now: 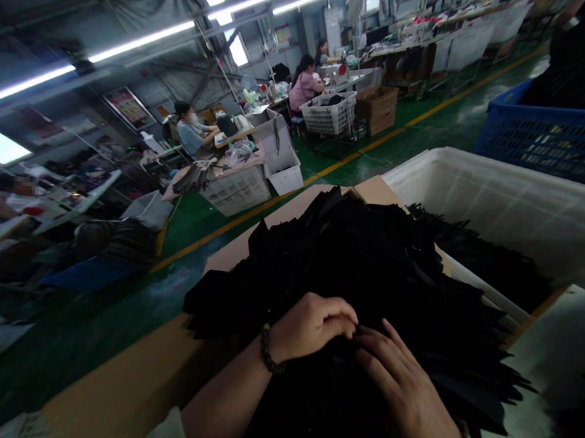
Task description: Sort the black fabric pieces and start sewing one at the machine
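A large heap of black fabric pieces (369, 264) lies on a cardboard-covered table (125, 381) in front of me. My left hand (312, 327), with a bead bracelet on the wrist, is curled into a pinch on the black fabric at the near side of the heap. My right hand (405, 387) lies beside it with its fingers pressed onto the same fabric, fingertips meeting those of the left hand.
A white plastic bin (514, 208) holding more black pieces stands at the right, with a blue crate (543, 140) behind it. Across a green floor aisle, other people sit at sewing tables (238, 142) among white baskets (327, 111) and cardboard boxes (378, 108).
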Action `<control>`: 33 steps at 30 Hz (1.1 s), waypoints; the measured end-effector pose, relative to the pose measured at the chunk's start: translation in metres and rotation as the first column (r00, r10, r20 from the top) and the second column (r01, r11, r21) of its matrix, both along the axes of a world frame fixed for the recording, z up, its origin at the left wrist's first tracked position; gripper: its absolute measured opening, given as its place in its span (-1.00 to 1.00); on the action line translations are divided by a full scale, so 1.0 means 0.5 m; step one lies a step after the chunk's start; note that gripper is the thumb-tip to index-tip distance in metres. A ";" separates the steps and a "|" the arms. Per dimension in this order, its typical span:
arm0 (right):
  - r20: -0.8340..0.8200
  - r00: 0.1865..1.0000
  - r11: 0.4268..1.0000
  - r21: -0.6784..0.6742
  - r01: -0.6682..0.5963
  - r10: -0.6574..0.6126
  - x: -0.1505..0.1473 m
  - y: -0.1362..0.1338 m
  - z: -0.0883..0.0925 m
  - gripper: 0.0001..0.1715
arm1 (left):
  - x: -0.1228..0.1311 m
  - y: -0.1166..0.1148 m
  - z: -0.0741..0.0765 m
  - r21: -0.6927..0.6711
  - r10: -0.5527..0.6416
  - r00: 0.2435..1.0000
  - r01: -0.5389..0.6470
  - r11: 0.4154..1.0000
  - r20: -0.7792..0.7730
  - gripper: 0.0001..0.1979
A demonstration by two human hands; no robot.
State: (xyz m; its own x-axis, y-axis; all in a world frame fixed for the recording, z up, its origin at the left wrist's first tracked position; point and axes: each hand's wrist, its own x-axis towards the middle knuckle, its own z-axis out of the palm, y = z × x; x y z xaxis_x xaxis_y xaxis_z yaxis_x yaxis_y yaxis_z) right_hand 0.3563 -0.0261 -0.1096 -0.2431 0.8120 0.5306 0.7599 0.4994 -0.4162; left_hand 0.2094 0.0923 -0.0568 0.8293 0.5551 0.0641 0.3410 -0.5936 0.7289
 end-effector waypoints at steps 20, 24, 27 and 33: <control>-0.028 1.000 1.000 0.003 0.000 0.000 0.003 0.002 0.013 -0.59 | 0.041 0.132 -0.119 0.501 0.329 0.944 -0.300 0.812 0.032 -0.88; 0.006 0.998 0.997 0.024 0.067 -0.067 0.001 0.001 0.014 -0.50 | 0.015 0.083 -0.073 0.461 0.269 0.962 -0.257 0.850 0.041 -0.88; 0.005 0.998 0.998 0.001 0.058 -0.058 0.000 -0.002 0.010 -0.54 | -0.006 0.039 -0.037 0.381 0.224 0.971 -0.237 0.894 0.078 -0.92; 0.059 0.995 0.997 0.012 0.075 -0.075 0.003 -0.006 0.002 -0.67 | -0.025 -0.020 0.006 0.155 -0.151 0.987 0.142 0.978 0.049 -0.92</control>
State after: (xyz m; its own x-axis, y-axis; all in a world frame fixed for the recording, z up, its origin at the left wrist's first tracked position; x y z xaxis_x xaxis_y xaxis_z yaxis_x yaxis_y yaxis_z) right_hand 0.3579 -0.0289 -0.1087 -0.2127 0.8242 0.5249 0.8184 0.4438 -0.3651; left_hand 0.1971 0.0823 -0.0539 0.8930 0.4080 0.1899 0.2005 -0.7384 0.6439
